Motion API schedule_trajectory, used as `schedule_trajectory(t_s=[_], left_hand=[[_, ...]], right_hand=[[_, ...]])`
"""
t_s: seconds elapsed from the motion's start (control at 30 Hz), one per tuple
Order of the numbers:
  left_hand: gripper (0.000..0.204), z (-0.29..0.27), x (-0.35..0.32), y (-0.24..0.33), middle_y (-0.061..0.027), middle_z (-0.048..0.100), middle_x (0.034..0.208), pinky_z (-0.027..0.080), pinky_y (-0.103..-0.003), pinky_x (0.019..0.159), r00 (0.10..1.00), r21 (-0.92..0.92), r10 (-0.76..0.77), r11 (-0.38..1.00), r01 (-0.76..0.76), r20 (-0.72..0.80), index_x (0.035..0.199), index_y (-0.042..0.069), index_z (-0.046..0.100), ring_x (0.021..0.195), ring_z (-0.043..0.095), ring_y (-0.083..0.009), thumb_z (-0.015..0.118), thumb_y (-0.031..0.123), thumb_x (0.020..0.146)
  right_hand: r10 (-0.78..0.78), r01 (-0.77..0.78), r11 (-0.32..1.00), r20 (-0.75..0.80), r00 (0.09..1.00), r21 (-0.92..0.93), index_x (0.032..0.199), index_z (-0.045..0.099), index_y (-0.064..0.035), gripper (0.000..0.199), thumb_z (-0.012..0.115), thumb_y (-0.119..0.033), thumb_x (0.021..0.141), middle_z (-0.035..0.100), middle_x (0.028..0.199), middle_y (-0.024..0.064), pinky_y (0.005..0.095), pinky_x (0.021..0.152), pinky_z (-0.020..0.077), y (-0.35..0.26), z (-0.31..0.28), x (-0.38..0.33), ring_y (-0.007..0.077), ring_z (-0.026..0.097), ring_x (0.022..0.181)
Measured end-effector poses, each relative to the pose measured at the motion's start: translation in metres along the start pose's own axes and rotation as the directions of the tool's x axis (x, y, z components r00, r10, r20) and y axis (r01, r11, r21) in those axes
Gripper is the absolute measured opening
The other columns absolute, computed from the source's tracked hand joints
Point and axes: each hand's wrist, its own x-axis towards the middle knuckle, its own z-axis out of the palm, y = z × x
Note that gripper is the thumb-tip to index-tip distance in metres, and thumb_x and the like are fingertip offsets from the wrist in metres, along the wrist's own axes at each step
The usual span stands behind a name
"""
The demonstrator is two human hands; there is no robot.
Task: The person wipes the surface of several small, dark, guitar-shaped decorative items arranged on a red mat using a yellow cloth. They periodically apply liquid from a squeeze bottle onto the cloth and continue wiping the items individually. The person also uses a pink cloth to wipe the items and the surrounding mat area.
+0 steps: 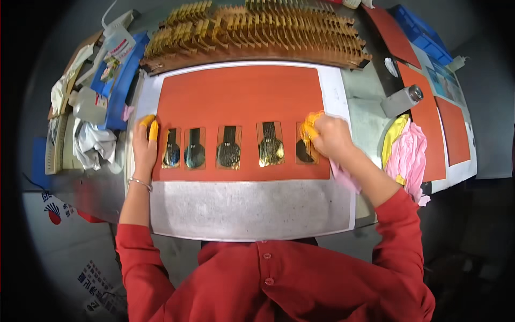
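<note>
Risk, judged: rightmost flex circuit (pixel 304 150) liable to slide or crease under wiping pressure, being loose on the orange mat (pixel 241 91); neighbouring piece (pixel 270 144) just beside, liable to be nudged out of row.

Right hand (pixel 328 135): fingers (pixel 310 127) in yellow cots, bunched together, pressed on the rightmost circuit's upper end; pink cloth (pixel 343 176) trailing under the palm.

Left hand (pixel 145 145): capped fingers (pixel 152 129) together, flat on the mat's left edge, just beside the leftmost circuit (pixel 171 148); holding nothing.

Row of five circuits between both hands, mid-bench (pixel 365 121).
</note>
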Motion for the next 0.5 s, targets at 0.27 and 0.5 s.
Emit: schedule_trajectory(t_s=[0.27,0.5], left_hand=[[0.022,-0.005,0.001,-0.005,-0.0146,0.054,0.111,0.041,-0.031,0.089,0.999,-0.076,-0.004,0.997,0.000,-0.053,0.106,-0.003,0.056,0.102,0.053,-0.0270,0.051,0.008,0.088],[0.014,-0.006,-0.017,0.086,-0.0057,0.058,0.089,0.047,-0.023,0.061,0.998,-0.574,0.034,0.819,0.002,0.052,0.099,0.001,0.059,0.070,0.057,-0.0086,0.058,0.005,0.085]], right_hand=[[-0.030,-0.001,0.979,0.150,0.988,0.202,0.072,0.058,-0.0003,0.009,0.059,-0.009,0.075,0.058,0.065,0.0138,0.0382,0.052,0.0458,-0.022,-0.014,-0.022,0.0283,0.057,0.056],[0.099,-0.250,-0.511,0.345,0.933,0.823,0.098,0.052,-0.0023,0.015,0.045,-0.014,0.091,0.054,0.069,0.0060,0.0249,0.043,0.0374,-0.060,-0.031,-0.007,0.0107,0.045,0.049]])
